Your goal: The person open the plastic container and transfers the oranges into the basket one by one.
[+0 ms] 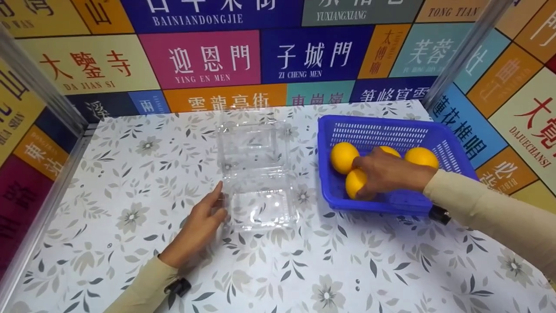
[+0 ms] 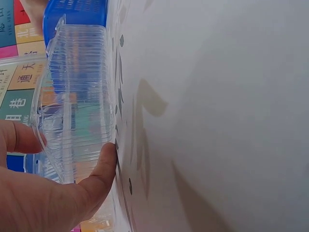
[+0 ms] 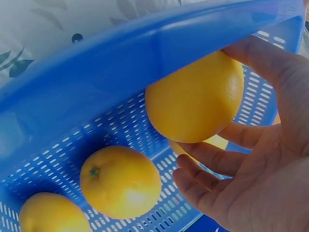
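Note:
My right hand (image 1: pixel 382 171) reaches into a blue plastic basket (image 1: pixel 325 191) and grips an orange (image 3: pixel 193 96) near its front left wall. The right wrist view shows the thumb on one side of this orange and fingers on the other. More oranges (image 3: pixel 120 182) lie around it in the basket, one partly hidden by the hand. My left hand (image 1: pixel 204 226) touches the left side of a clear plastic clamshell box (image 1: pixel 260 208), fingers extended. In the left wrist view, fingertips meet the box's rim and lower side wall (image 2: pixel 84 111). Its lid is folded back, away from me.
A white tablecloth (image 1: pixel 130 256) with grey leaves and flowers covers the table. Panels of colourful signs (image 1: pixel 200 56) stand along the back and both sides, joined by metal corner posts (image 1: pixel 469 48). The basket is to the right of the clamshell box.

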Demonstrator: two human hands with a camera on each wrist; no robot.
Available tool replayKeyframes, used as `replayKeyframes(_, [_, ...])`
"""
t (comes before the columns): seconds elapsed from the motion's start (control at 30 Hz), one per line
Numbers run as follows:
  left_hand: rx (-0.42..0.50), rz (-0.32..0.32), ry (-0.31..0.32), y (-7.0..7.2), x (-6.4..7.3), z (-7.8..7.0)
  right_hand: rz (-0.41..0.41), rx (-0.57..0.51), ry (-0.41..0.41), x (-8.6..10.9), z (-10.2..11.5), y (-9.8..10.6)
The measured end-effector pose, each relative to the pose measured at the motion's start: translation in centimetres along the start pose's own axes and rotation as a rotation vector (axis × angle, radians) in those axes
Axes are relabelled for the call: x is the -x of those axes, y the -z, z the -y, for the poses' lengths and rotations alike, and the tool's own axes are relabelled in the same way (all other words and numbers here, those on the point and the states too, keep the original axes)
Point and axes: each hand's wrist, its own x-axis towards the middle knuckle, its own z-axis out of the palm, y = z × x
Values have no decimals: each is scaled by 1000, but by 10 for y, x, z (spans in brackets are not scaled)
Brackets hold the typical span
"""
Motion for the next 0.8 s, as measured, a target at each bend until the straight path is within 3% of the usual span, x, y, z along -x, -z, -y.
replayKeyframes(0.53, [-16,13,-18,-1,-4,0,75,6,8,-2,-6,-5])
replayKeyframes(0.8, [-3,1,-19,1,-2,-2,39,-9,27,2,0,-2])
